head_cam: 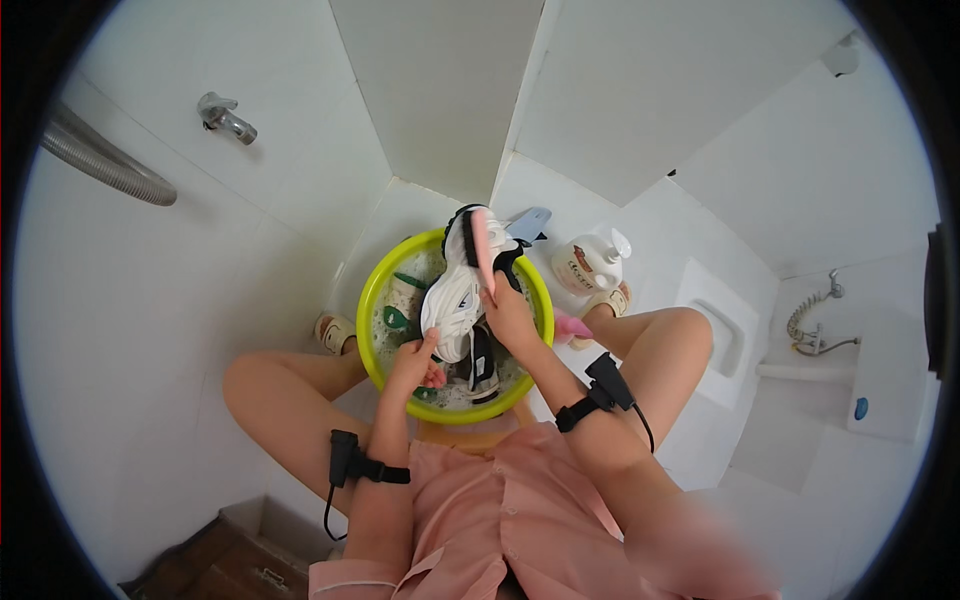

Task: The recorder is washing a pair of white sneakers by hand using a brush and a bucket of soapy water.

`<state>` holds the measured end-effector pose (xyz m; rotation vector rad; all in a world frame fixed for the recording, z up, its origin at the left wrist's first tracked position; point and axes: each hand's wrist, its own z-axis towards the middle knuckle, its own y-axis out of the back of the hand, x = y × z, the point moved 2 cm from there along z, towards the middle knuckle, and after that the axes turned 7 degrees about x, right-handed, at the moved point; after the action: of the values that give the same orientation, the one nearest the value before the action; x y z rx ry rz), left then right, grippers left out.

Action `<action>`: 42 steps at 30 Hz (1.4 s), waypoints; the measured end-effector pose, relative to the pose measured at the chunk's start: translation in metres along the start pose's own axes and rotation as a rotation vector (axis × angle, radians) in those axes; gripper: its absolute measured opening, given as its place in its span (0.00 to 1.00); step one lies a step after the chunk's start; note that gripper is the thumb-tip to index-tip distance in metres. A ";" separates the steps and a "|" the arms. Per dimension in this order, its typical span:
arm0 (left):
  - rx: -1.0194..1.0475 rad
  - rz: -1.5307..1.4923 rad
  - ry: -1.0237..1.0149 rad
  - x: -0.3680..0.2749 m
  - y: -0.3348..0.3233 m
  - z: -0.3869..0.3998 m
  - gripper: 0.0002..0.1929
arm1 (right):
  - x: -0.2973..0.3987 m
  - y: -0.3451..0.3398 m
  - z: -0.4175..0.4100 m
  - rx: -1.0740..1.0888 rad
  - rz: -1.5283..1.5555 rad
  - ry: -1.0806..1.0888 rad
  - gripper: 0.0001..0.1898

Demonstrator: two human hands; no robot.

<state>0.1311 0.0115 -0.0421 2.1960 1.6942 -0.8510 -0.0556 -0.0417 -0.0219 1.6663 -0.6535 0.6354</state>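
Note:
My right hand point(511, 313) grips the handle of a pink scrubbing brush point(484, 244). Its dark bristles lie against the side of a white sneaker point(454, 300) with black trim. At the sneaker's near end, my left hand point(414, 367) holds it with the thumb on top. The shoe is tilted over a yellow-green basin point(365, 330) of sudsy water. A black-and-white shoe point(481, 367) lies partly under water inside the basin. Beside it on the left, a white shoe with green parts point(401, 300) is partly submerged.
Right of the basin stands a white pump bottle point(589, 262). A light blue plastic item point(531, 223) and a pink object point(572, 328) lie near the rim. A squat toilet point(724, 337) is set in the floor at right. On the left wall are a faucet point(227, 118) and a grey hose point(112, 161).

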 end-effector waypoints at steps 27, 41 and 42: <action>-0.191 0.415 -0.172 0.000 -0.017 0.021 0.26 | -0.017 -0.002 -0.009 -0.003 0.606 -0.054 0.09; -0.447 0.093 -0.664 -0.018 -0.026 0.018 0.35 | 0.042 -0.003 0.016 -0.166 1.009 -0.292 0.04; -0.446 0.215 -0.650 -0.021 -0.032 0.016 0.35 | 0.032 -0.006 0.024 -0.278 1.176 -0.374 0.05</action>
<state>0.0926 -0.0042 -0.0375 1.5375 1.1648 -0.8924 -0.0278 -0.0675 -0.0070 1.0130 -1.9424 0.9740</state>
